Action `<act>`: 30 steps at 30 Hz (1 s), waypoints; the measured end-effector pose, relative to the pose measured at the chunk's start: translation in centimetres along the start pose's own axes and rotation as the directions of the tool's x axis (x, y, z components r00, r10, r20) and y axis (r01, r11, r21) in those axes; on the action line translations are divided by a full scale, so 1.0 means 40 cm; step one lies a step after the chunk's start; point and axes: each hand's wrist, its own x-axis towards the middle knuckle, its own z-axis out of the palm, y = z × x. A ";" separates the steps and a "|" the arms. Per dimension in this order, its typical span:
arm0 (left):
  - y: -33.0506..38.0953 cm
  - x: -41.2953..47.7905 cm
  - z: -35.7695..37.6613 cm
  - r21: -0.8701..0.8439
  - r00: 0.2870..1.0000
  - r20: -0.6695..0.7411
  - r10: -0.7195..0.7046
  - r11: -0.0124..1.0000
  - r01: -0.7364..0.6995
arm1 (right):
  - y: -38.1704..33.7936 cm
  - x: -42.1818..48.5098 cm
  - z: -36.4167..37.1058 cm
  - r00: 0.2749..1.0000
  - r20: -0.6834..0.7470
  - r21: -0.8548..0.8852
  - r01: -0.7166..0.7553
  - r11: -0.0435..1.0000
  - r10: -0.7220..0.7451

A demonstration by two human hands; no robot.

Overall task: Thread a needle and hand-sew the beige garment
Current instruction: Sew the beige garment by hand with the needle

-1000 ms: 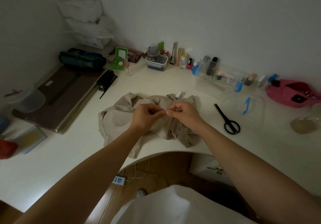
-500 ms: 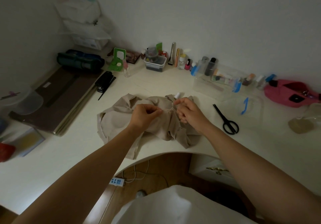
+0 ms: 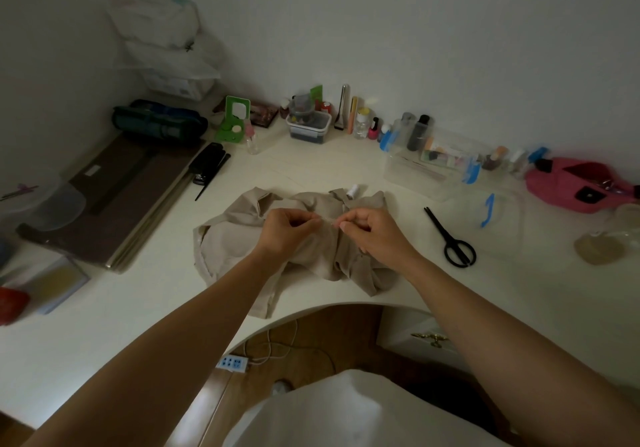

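Smooth cream desk (image 3: 346, 172); the crumpled soft beige garment (image 3: 228, 238) lies under my hands; threading is in hand; my left hand (image 3: 287, 230) pinches a fine limp pale thread (image 3: 327, 220), my right hand (image 3: 375, 233) pinches, probably, the slim needle, too small to see; next, a steady aim at the eye.

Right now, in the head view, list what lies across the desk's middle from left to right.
Brown board, black comb, left hand, right hand, black scissors, pink pouch.
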 end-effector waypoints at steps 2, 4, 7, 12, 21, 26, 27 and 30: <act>0.001 -0.003 -0.001 -0.018 1.000 0.002 -0.003 1.000 0.003 | -0.003 -0.002 0.003 1.000 0.009 -0.003 0.002 1.000 -0.002; 0.003 -0.005 -0.002 -0.030 1.000 0.011 -0.002 1.000 0.002 | -0.006 -0.003 0.003 1.000 0.018 0.000 0.003 1.000 -0.003; 0.006 -0.008 -0.006 -0.035 1.000 0.021 0.002 0.999 -0.001 | -0.011 -0.004 0.003 1.000 0.031 -0.006 0.001 1.000 -0.001; 0.006 -0.010 -0.009 -0.042 0.999 0.039 0.002 0.999 0.000 | -0.020 -0.005 0.003 0.999 0.049 0.002 0.001 1.000 -0.001; 0.003 -0.005 -0.008 -0.046 0.999 0.037 0.020 0.999 -0.018 | -0.024 -0.002 0.003 0.998 0.063 -0.012 0.011 1.000 -0.011; -0.004 0.003 -0.007 0.021 0.998 0.033 0.059 0.998 -0.060 | -0.027 0.005 0.001 0.997 0.075 -0.043 0.001 0.999 0.002; -0.006 0.005 -0.008 0.032 0.997 0.032 0.069 0.997 -0.070 | -0.030 0.007 0.000 0.996 0.094 -0.060 -0.003 0.998 0.009; -0.010 0.009 -0.010 0.074 0.994 0.035 0.104 0.992 -0.106 | -0.039 0.014 -0.002 0.984 0.174 -0.124 -0.010 0.992 0.031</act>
